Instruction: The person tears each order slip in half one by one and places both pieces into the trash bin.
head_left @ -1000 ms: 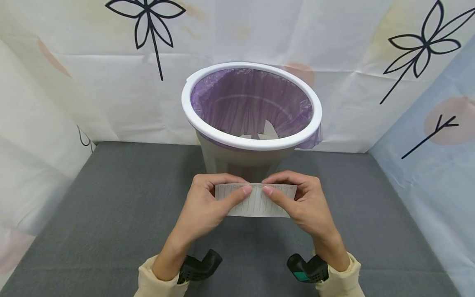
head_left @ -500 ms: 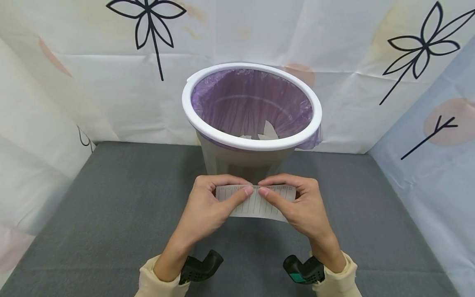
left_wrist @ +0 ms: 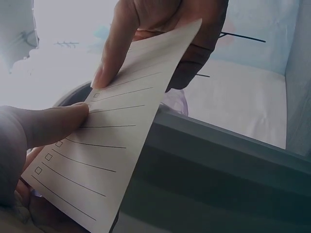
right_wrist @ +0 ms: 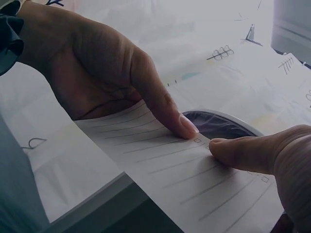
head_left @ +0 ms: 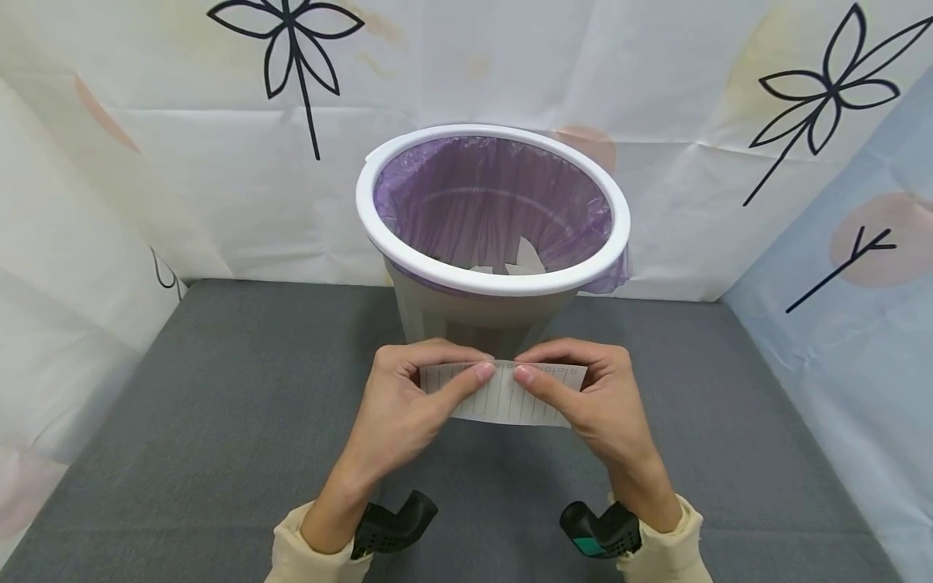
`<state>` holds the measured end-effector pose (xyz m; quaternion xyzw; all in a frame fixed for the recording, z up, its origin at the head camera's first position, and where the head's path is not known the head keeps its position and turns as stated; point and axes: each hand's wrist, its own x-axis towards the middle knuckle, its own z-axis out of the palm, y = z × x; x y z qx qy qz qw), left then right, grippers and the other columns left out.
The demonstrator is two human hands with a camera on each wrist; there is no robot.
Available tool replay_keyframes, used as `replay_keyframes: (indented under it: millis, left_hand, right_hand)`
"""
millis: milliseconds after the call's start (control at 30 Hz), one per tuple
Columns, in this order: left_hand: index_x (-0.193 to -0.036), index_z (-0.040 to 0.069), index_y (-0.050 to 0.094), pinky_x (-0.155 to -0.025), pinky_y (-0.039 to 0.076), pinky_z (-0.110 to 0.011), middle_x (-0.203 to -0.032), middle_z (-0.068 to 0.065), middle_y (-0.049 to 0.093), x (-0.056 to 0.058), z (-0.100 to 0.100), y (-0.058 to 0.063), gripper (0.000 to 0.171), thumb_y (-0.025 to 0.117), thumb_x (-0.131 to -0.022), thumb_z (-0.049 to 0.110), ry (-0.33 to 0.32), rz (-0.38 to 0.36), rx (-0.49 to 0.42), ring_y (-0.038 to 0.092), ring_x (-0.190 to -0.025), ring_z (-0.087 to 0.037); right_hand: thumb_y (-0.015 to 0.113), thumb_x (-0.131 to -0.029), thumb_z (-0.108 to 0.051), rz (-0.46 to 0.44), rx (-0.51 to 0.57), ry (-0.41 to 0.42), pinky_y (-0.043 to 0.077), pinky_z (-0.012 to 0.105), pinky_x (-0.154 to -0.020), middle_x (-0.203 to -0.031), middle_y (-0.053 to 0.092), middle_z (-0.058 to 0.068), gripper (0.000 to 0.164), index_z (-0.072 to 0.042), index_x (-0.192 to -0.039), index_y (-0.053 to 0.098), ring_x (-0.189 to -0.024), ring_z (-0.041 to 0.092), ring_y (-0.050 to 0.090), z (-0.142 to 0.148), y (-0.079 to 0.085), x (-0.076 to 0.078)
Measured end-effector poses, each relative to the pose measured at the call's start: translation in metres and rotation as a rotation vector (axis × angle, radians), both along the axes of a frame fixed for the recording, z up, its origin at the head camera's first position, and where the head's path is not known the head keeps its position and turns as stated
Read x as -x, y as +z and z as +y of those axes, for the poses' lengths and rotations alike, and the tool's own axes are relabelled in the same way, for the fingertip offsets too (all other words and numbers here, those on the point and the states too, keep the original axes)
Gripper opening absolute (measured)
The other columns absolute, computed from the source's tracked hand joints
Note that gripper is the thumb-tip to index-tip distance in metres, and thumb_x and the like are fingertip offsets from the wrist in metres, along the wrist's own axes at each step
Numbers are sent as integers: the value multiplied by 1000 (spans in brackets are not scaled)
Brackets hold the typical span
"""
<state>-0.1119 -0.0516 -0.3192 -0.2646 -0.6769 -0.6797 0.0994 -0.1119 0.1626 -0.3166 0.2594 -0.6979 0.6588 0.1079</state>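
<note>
Both hands pinch one sheet of lined paper (head_left: 504, 401) by its upper edge, near the middle, with the thumbs on the near face. The left hand (head_left: 408, 397) grips just left of centre; the right hand (head_left: 594, 397) grips just right of it, thumb tips a small gap apart. Ruled lines and a row of small printed squares show on the paper (left_wrist: 114, 131) in the left wrist view. In the right wrist view the sheet (right_wrist: 194, 179) looks whole between the two thumbs. Most other fingers are hidden behind it.
Just beyond the hands stands a waste bin (head_left: 496, 283) with a white rim and a purple liner (head_left: 496, 194). Pieces of white paper (head_left: 526, 257) lie inside. A grey surface (head_left: 255, 405) lies beneath; patterned cloth (head_left: 219, 186) hangs behind and at the sides.
The thumbs came slightly closer together half a second ago and are now a little further apart again. The paper's lower right edge shifted slightly; both hands kept their grip.
</note>
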Motion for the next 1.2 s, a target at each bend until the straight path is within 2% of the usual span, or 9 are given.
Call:
replay_keyframes:
  millis: [133, 433, 633, 767, 900, 1033, 1200]
  left_hand:
    - [-98, 3, 80, -76, 55, -34, -93, -2, 77, -1, 1, 1, 9, 76, -90, 2, -7, 3, 5, 71, -88, -21]
    - [-100, 8, 81, -81, 56, -37, -95, 3, 76, -2, 1, 2, 9, 76, -92, 10, 11, -12, 74, 71, -91, -15]
    - [-99, 9, 81, -76, 56, -35, -93, 4, 76, -3, 1, 2, 9, 77, -92, 14, 39, -26, 114, 71, -87, -13]
    - [-98, 9, 81, -72, 57, -34, -92, 4, 76, -3, 0, 2, 9, 77, -92, 15, 48, -33, 128, 71, -84, -12]
    - [-97, 10, 81, -74, 56, -34, -91, 5, 76, -3, 0, 2, 8, 77, -92, 14, 53, -28, 136, 71, -85, -12]
    - [-96, 10, 81, -74, 55, -34, -90, 5, 75, -3, 0, 2, 7, 77, -92, 13, 57, -24, 139, 70, -84, -12]
    - [-94, 10, 82, -73, 54, -34, -89, 5, 75, -2, -1, 1, 6, 77, -91, 10, 56, -35, 140, 70, -82, -13]
  right_hand:
    - [70, -87, 12, -12, -10, 17, 57, 33, -59, -88, 76, 11, 13, 4, -95, 77, -69, 22, 71, -2, 0, 0]
    - [71, -87, 11, 9, -36, -13, 57, 32, -58, -88, 75, 11, 12, 4, -95, 77, -68, 22, 71, -4, -1, -1]
    - [71, -87, 11, 32, -48, -24, 57, 32, -57, -88, 75, 11, 12, 4, -94, 77, -66, 22, 71, -6, -1, -1]
    - [73, -86, 10, 55, -86, -54, 57, 31, -61, -89, 76, 12, 13, 2, -94, 78, -72, 21, 71, -6, -2, -1]
    - [76, -87, 5, 74, -120, -75, 55, 29, -66, -89, 75, 14, 9, 0, -94, 79, -78, 20, 70, -6, -2, -2]
    - [77, -87, 2, 85, -135, -76, 55, 29, -67, -87, 75, 15, 7, -1, -93, 78, -79, 20, 69, -6, -3, -2]
    - [76, -87, 6, 91, -154, -88, 55, 29, -66, -86, 74, 12, 10, -2, -92, 78, -79, 19, 69, -8, -3, -2]
